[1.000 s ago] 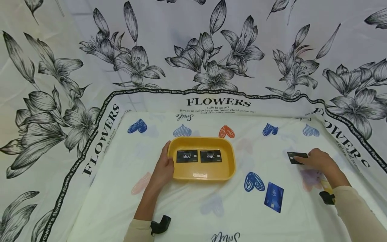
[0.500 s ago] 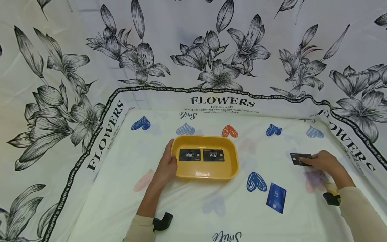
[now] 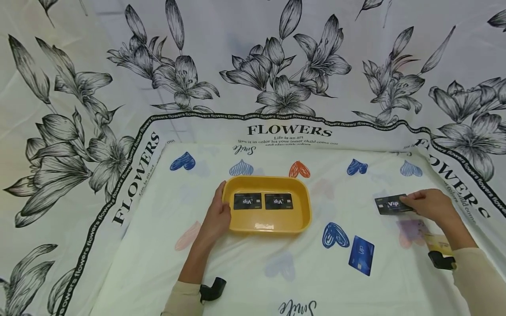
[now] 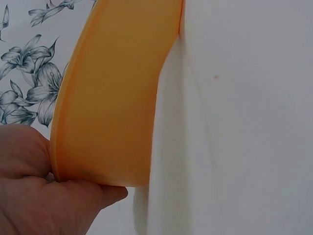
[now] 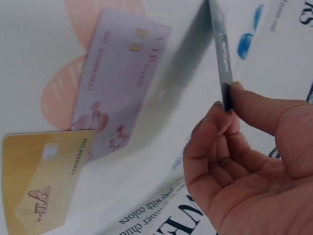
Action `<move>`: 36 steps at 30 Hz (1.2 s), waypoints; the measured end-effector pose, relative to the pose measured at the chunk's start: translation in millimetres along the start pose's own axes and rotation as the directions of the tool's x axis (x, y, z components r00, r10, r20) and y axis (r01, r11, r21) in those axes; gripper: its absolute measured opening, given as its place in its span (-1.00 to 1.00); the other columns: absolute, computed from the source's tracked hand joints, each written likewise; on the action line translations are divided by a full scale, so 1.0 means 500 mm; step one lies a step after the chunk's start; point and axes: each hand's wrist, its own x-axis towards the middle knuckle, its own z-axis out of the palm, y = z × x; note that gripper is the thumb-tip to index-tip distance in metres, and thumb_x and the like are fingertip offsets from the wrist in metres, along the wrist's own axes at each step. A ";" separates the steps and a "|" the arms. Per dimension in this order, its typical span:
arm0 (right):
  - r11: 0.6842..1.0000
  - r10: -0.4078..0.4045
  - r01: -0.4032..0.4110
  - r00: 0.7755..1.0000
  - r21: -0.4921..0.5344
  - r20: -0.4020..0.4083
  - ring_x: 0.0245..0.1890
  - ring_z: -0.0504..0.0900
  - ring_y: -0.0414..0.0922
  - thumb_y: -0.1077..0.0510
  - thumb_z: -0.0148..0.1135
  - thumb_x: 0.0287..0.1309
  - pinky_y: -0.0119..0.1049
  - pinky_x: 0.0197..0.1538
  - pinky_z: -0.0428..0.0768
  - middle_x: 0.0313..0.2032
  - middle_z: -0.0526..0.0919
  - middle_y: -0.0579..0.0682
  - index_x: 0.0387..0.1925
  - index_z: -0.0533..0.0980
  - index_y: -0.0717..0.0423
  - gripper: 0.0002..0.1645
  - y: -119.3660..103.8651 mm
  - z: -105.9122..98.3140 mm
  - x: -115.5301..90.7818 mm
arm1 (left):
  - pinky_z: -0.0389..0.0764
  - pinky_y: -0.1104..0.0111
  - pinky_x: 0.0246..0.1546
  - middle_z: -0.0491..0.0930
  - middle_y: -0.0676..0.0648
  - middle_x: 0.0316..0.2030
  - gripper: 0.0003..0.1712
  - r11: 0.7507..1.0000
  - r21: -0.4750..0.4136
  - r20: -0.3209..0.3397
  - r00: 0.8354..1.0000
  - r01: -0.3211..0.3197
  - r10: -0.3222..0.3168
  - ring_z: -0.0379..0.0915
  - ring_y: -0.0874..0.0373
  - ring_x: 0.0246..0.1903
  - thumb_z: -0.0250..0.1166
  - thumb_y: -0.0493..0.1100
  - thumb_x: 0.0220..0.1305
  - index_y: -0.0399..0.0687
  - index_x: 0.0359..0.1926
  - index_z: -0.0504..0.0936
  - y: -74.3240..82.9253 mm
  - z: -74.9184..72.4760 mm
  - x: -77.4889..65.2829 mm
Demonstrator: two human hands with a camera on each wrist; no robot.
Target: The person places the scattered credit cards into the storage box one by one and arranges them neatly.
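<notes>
My left hand (image 3: 216, 219) grips the left end of a yellow plastic tray (image 3: 269, 226), its thumb at the rim. In the left wrist view, the tray's outer wall (image 4: 112, 107) rises beside that hand (image 4: 44, 196). Two black VIP cards (image 3: 247, 201) lie side by side inside the tray. Over on the right, my right hand (image 3: 432, 205) pinches another black VIP card (image 3: 386, 204) between thumb and fingertips. The right wrist view has this card (image 5: 222, 54) tilted nearly edge-on, lifted over the cloth with a shadow below.
A blue VIP card (image 3: 361, 255) lies on the white heart-print cloth (image 3: 316, 281) between tray and right arm. Below the right hand are a pale pink-purple card (image 5: 117, 78) and a gold card (image 5: 46, 181), which overlap. A flower-print sheet (image 3: 205, 44) hangs behind.
My right hand has raised the black card off the cloth and tilted it, so its VIP print now shows. The left hand and tray stay in place.
</notes>
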 end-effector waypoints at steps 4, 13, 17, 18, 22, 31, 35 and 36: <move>0.998 -0.021 0.022 0.999 0.053 -0.032 -0.27 0.63 0.12 -0.20 0.21 0.49 -0.25 -0.37 0.57 -0.17 0.67 0.40 0.00 0.54 0.47 -0.30 -0.017 -0.007 -0.019 | -0.08 -0.05 0.63 -0.08 0.00 0.70 -0.17 1.000 0.004 0.003 1.000 -0.007 0.007 -0.21 -0.05 0.68 -0.13 -0.28 0.59 0.21 0.73 -0.16 0.001 0.001 0.000; 0.994 -0.040 0.041 0.999 0.104 -0.005 -0.25 0.64 0.10 -0.22 0.18 0.52 -0.26 -0.34 0.59 -0.12 0.66 0.42 0.12 0.47 0.45 -0.28 -0.056 -0.005 -0.030 | -0.08 -0.07 0.63 -0.10 -0.02 0.70 -0.18 1.000 0.009 0.015 1.000 -0.023 0.023 -0.20 -0.09 0.68 -0.16 -0.29 0.59 0.19 0.73 -0.18 -0.007 -0.003 -0.002; 0.988 -0.085 0.085 0.996 0.127 -0.006 -0.24 0.63 0.04 -0.26 0.17 0.51 -0.28 -0.33 0.56 -0.18 0.71 0.20 0.12 0.49 0.38 -0.28 -0.085 -0.004 -0.037 | -0.08 -0.07 0.63 -0.10 -0.01 0.70 -0.18 1.000 0.008 0.011 1.000 -0.023 0.023 -0.21 -0.08 0.68 -0.16 -0.29 0.60 0.20 0.73 -0.17 -0.007 -0.001 -0.001; 0.986 -0.104 0.104 0.995 0.130 -0.010 -0.24 0.63 0.02 -0.26 0.17 0.51 -0.28 -0.33 0.54 -0.19 0.71 0.17 0.11 0.50 0.36 -0.30 -0.096 -0.003 -0.039 | -0.08 -0.07 0.63 -0.10 0.00 0.71 -0.18 1.000 0.008 0.010 1.000 -0.021 0.021 -0.21 -0.08 0.68 -0.16 -0.28 0.60 0.21 0.73 -0.17 -0.006 -0.001 -0.001; 0.971 -0.176 0.180 0.984 0.159 -0.038 -0.26 0.67 -0.05 -0.22 0.22 0.50 -0.33 -0.33 0.56 -0.20 0.71 0.13 0.08 0.53 0.33 -0.37 -0.146 0.001 -0.054 | -0.07 -0.07 0.63 -0.10 0.00 0.71 -0.19 1.000 0.008 0.008 1.000 -0.013 0.013 -0.21 -0.08 0.68 -0.16 -0.27 0.61 0.22 0.73 -0.17 -0.005 0.000 -0.001; 0.942 -0.261 0.272 0.962 0.196 -0.078 -0.22 0.68 -0.03 -0.19 0.27 0.47 -0.37 -0.26 0.63 -0.15 0.69 0.13 0.04 0.55 0.22 -0.46 -0.269 0.006 -0.091 | -0.08 -0.06 0.63 -0.09 0.01 0.70 -0.18 1.000 -0.003 0.004 1.000 -0.013 0.013 -0.22 -0.06 0.68 -0.16 -0.27 0.59 0.23 0.73 -0.16 -0.004 0.000 0.000; 0.928 -0.291 0.302 0.953 0.217 -0.081 -0.20 0.69 -0.01 -0.17 0.30 0.45 -0.38 -0.23 0.65 -0.12 0.69 0.14 0.10 0.56 0.20 -0.47 -0.317 0.017 -0.104 | -0.08 -0.04 0.64 -0.09 0.03 0.70 -0.18 1.000 -0.017 0.000 1.000 -0.014 0.014 -0.22 -0.03 0.68 -0.15 -0.28 0.59 0.23 0.73 -0.16 -0.005 0.001 0.002; 0.925 -0.297 0.307 0.952 0.224 -0.080 -0.22 0.70 -0.02 -0.16 0.31 0.44 -0.38 -0.25 0.64 -0.13 0.70 0.14 0.13 0.56 0.19 -0.46 -0.328 0.021 -0.106 | -0.08 -0.04 0.64 -0.09 0.03 0.70 -0.17 1.000 -0.021 0.001 1.000 -0.014 0.014 -0.22 -0.03 0.68 -0.14 -0.28 0.58 0.23 0.73 -0.16 -0.005 0.001 0.002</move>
